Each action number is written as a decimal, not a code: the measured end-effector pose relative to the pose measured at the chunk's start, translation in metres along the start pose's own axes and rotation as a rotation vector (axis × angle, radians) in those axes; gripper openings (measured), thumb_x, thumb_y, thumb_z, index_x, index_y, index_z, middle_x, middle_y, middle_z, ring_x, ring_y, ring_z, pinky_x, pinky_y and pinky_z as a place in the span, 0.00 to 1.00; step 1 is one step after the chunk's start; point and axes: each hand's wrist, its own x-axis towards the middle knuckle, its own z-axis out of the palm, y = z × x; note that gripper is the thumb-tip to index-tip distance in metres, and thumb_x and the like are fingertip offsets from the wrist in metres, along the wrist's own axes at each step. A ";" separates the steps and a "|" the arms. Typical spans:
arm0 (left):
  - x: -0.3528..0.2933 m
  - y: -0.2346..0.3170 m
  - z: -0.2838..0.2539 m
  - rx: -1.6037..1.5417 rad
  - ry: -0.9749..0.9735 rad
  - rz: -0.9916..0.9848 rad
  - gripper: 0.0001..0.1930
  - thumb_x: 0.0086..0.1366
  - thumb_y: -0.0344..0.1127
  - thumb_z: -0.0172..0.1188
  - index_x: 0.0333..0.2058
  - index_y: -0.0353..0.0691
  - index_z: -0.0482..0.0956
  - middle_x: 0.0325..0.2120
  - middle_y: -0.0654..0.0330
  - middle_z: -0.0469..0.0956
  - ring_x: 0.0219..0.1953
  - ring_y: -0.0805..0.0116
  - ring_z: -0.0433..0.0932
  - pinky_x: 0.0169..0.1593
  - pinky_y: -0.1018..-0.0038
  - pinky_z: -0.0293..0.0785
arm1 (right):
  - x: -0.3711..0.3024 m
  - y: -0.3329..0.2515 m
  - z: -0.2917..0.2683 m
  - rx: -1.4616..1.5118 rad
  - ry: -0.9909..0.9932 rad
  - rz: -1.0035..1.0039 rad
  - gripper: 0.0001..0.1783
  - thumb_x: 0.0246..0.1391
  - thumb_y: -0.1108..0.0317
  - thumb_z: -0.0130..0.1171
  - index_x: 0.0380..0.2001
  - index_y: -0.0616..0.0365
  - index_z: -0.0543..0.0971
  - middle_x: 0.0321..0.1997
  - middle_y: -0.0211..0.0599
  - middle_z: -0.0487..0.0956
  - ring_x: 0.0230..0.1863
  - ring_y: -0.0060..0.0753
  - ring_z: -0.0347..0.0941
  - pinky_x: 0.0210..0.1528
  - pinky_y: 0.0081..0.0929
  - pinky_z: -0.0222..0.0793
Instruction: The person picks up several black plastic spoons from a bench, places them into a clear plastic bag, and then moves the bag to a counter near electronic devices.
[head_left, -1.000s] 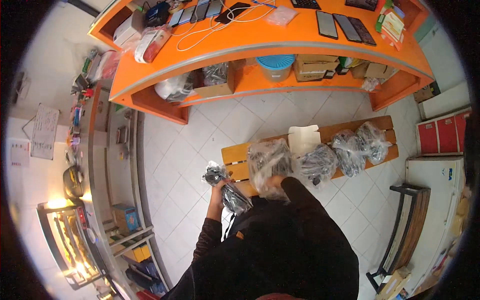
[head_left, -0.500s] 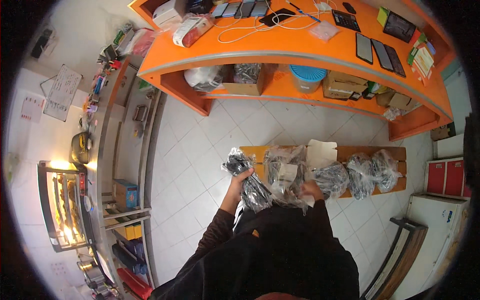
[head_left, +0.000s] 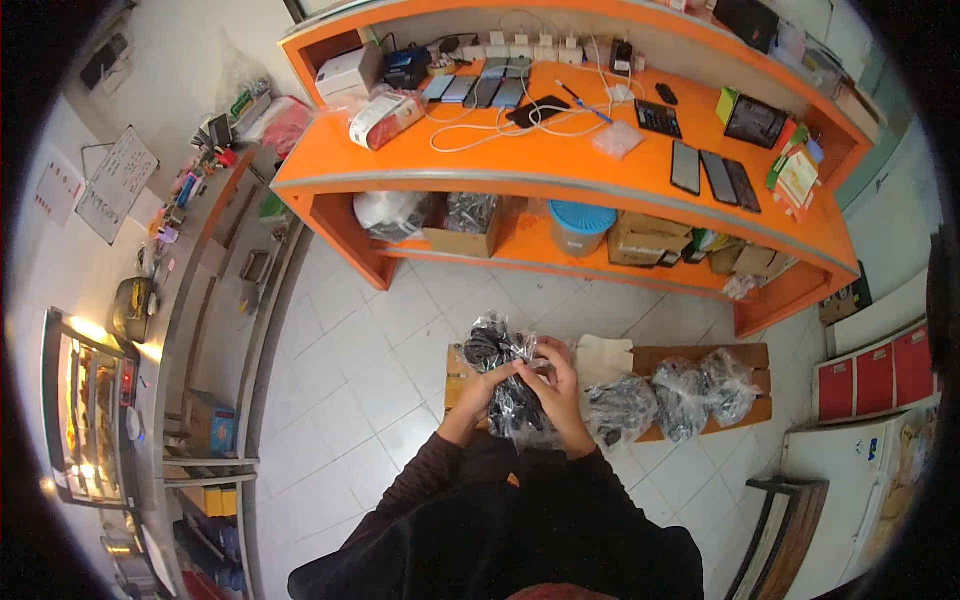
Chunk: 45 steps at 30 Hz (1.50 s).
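Observation:
Both hands are on a clear plastic bag of black, cable-like items, held in front of my body above the near side of a wooden bench. My left hand is closed round the bag's left side. Close beside it, my right hand has its thumb and fingers bent onto the bag, gripping the plastic near the middle. The thumbs nearly meet. To the right, a similar clear bag with dark contents lies on the bench, below a pale flat sheet. What lies behind my hands is mostly hidden.
Two more filled bags, one and another, lie along the bench. Ahead stands an orange counter with phones, cables and a calculator on top and a blue-lidded tub below. Shelving is at left, a white fridge at right.
My right hand has moved left from the labelled bag on the bench to the bag in my left hand. The view has tilted up, showing more of the counter.

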 end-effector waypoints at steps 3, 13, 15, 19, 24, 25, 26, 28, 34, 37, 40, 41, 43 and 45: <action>0.001 0.005 0.001 0.080 -0.016 0.097 0.17 0.47 0.32 0.57 0.37 0.34 0.67 0.31 0.60 0.71 0.31 0.70 0.72 0.35 0.76 0.69 | -0.001 0.002 0.002 0.191 0.005 -0.057 0.11 0.42 0.78 0.52 0.34 0.60 0.68 0.35 0.30 0.68 0.38 0.19 0.63 0.39 0.16 0.61; 0.028 0.015 0.000 0.206 0.090 0.296 0.19 0.47 0.31 0.57 0.39 0.33 0.65 0.31 0.58 0.71 0.31 0.70 0.72 0.35 0.75 0.69 | 0.030 0.007 -0.005 0.445 0.039 0.043 0.05 0.46 0.77 0.48 0.26 0.58 0.64 0.31 0.29 0.64 0.32 0.17 0.60 0.34 0.14 0.56; 0.039 0.023 -0.005 0.065 0.045 0.077 0.19 0.46 0.31 0.57 0.39 0.33 0.65 0.31 0.57 0.72 0.31 0.68 0.72 0.36 0.74 0.70 | 0.043 0.013 -0.009 0.579 0.114 0.089 0.04 0.48 0.74 0.46 0.28 0.58 0.63 0.32 0.30 0.65 0.33 0.18 0.60 0.34 0.16 0.58; 0.066 0.040 0.009 0.025 0.062 0.127 0.19 0.45 0.31 0.55 0.39 0.35 0.66 0.30 0.58 0.72 0.31 0.67 0.73 0.36 0.73 0.70 | 0.086 -0.015 -0.009 0.684 0.359 0.189 0.07 0.53 0.61 0.38 0.32 0.51 0.61 0.30 0.29 0.66 0.25 0.23 0.65 0.25 0.17 0.62; 0.118 0.070 0.007 0.123 0.000 0.052 0.21 0.43 0.30 0.58 0.39 0.36 0.66 0.31 0.60 0.71 0.33 0.68 0.71 0.39 0.73 0.68 | 0.141 0.019 -0.061 0.539 0.326 0.154 0.16 0.52 0.55 0.40 0.38 0.53 0.57 0.24 0.33 0.67 0.20 0.25 0.64 0.16 0.13 0.60; 0.130 0.077 0.003 0.235 0.016 0.068 0.21 0.43 0.29 0.60 0.39 0.36 0.66 0.31 0.60 0.71 0.34 0.69 0.70 0.40 0.74 0.67 | 0.156 0.003 -0.044 0.518 0.367 0.047 0.17 0.48 0.63 0.49 0.39 0.54 0.58 0.24 0.30 0.66 0.20 0.21 0.63 0.17 0.12 0.58; 0.143 0.084 0.008 0.231 -0.002 0.055 0.21 0.43 0.29 0.60 0.39 0.36 0.66 0.31 0.60 0.71 0.34 0.69 0.70 0.40 0.74 0.67 | 0.172 0.003 -0.038 0.505 0.385 0.043 0.17 0.48 0.63 0.49 0.39 0.54 0.58 0.24 0.30 0.66 0.20 0.21 0.63 0.17 0.12 0.58; 0.162 0.103 0.015 0.443 -0.091 0.211 0.21 0.42 0.29 0.61 0.38 0.37 0.67 0.33 0.62 0.70 0.37 0.70 0.69 0.41 0.74 0.65 | 0.200 -0.004 -0.024 0.129 0.189 -0.020 0.22 0.43 0.73 0.53 0.42 0.56 0.57 0.27 0.28 0.66 0.25 0.18 0.63 0.22 0.12 0.59; 0.222 0.147 0.030 0.153 -0.113 -0.008 0.21 0.44 0.30 0.59 0.39 0.34 0.67 0.34 0.60 0.71 0.37 0.69 0.69 0.43 0.74 0.64 | 0.272 0.003 -0.014 0.027 0.261 -0.046 0.23 0.41 0.76 0.55 0.42 0.61 0.59 0.34 0.30 0.67 0.31 0.20 0.64 0.35 0.18 0.61; 0.247 0.168 0.024 0.181 -0.134 -0.221 0.18 0.43 0.29 0.54 0.37 0.32 0.68 0.29 0.58 0.73 0.32 0.67 0.72 0.38 0.74 0.69 | 0.293 -0.001 -0.011 -0.002 0.417 -0.104 0.21 0.45 0.74 0.51 0.43 0.62 0.58 0.37 0.33 0.67 0.34 0.22 0.64 0.37 0.18 0.61; 0.274 0.167 0.009 -0.015 -0.269 -0.316 0.15 0.44 0.31 0.54 0.33 0.32 0.70 0.28 0.58 0.73 0.30 0.68 0.73 0.35 0.74 0.70 | 0.309 -0.006 -0.019 -0.123 0.736 -0.133 0.21 0.45 0.74 0.50 0.43 0.62 0.58 0.36 0.32 0.66 0.33 0.19 0.63 0.35 0.17 0.61; 0.279 0.171 0.013 0.030 -0.206 -0.309 0.13 0.44 0.29 0.54 0.31 0.32 0.71 0.27 0.58 0.73 0.30 0.69 0.73 0.35 0.75 0.69 | 0.310 0.008 -0.038 -0.126 0.687 -0.188 0.21 0.47 0.72 0.47 0.45 0.59 0.58 0.32 0.31 0.66 0.25 0.17 0.62 0.25 0.15 0.60; 0.286 0.175 0.021 0.103 -0.200 -0.280 0.13 0.44 0.29 0.56 0.31 0.32 0.71 0.26 0.58 0.73 0.29 0.69 0.72 0.36 0.74 0.69 | 0.295 0.007 -0.067 0.127 0.686 -0.113 0.20 0.48 0.67 0.45 0.46 0.57 0.58 0.30 0.30 0.66 0.21 0.17 0.60 0.20 0.14 0.58; 0.291 0.183 0.031 0.229 -0.191 -0.257 0.19 0.42 0.27 0.60 0.35 0.32 0.68 0.28 0.58 0.72 0.32 0.68 0.72 0.39 0.73 0.68 | 0.288 0.006 -0.081 0.477 0.646 -0.136 0.22 0.51 0.54 0.37 0.47 0.52 0.59 0.22 0.30 0.65 0.12 0.19 0.55 0.10 0.15 0.49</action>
